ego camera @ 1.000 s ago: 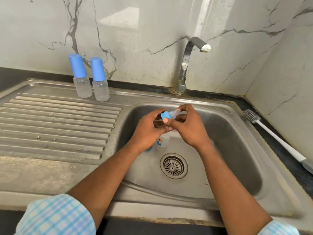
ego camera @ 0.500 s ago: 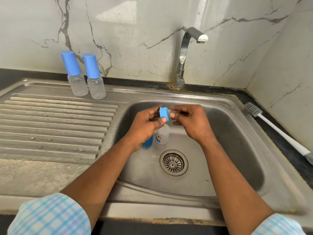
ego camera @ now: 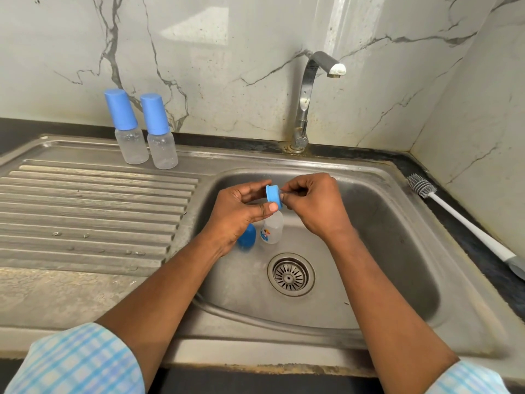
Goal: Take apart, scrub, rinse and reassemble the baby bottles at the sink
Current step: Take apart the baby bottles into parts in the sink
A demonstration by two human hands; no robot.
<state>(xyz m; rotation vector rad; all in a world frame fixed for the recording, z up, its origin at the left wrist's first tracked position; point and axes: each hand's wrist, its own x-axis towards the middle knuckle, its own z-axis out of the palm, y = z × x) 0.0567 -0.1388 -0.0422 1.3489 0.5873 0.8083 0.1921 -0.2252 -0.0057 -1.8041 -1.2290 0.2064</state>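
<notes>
Over the sink basin (ego camera: 397, 251), my left hand (ego camera: 238, 211) pinches a blue screw ring (ego camera: 273, 196) between thumb and fingers. My right hand (ego camera: 312, 206) pinches the clear teat at the ring's right side; the teat is mostly hidden by my fingers. Below the hands, a clear bottle body (ego camera: 271, 228) with a printed label lies on the basin floor beside a blue cap (ego camera: 246, 240). Two capped baby bottles (ego camera: 129, 129) (ego camera: 159, 135) stand upright on the back of the drainboard.
A steel tap (ego camera: 309, 89) rises behind the basin, no water running. The drain strainer (ego camera: 290, 274) sits in the basin's middle. A white bottle brush (ego camera: 460, 220) lies on the dark counter at the right. The ribbed drainboard (ego camera: 85, 211) spreads to the left.
My hands have drawn slightly apart and the blue ring has turned edge-on; the clear teat seen earlier is now hidden in my right fingers. The bottle body and cap stay put.
</notes>
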